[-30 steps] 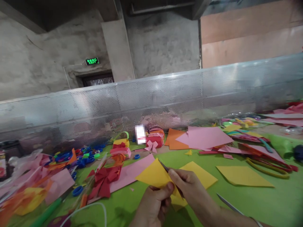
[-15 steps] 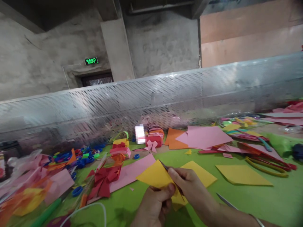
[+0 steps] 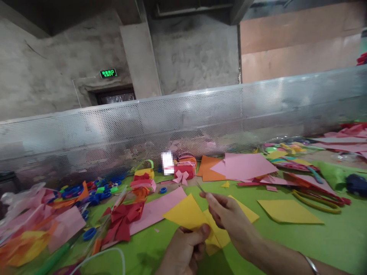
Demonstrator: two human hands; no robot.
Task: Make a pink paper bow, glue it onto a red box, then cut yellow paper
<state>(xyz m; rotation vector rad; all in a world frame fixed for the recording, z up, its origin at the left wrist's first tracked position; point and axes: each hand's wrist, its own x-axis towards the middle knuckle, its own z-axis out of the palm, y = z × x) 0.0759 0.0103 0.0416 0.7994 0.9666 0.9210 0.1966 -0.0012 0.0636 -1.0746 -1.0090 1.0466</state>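
Note:
My left hand (image 3: 186, 248), low in the middle, pinches a piece of yellow paper (image 3: 186, 210) between thumb and fingers. Just to the right, my right hand (image 3: 225, 214) is closed round a thin pointed metal tool (image 3: 202, 188), whose tip sticks out up and left. Most of the tool is hidden by the fingers, so I cannot tell its exact kind. The tip stands apart from the held paper. More yellow paper lies beneath and behind my right hand, and a separate yellow sheet (image 3: 289, 212) rests on the green tabletop (image 3: 286, 244) farther right.
Pink sheets (image 3: 248, 166) overlap an orange sheet (image 3: 209, 168) at the back. Red folded paper (image 3: 127, 217), a blue ring (image 3: 89, 234) and a white cable (image 3: 122, 254) lie left. Small paper bags (image 3: 185, 168) stand before a perforated metal screen (image 3: 160, 122).
My right hand has lifted the pointed tool away from the yellow paper, up and slightly right. My left hand keeps its pinch on the paper. The whole view has shifted slightly.

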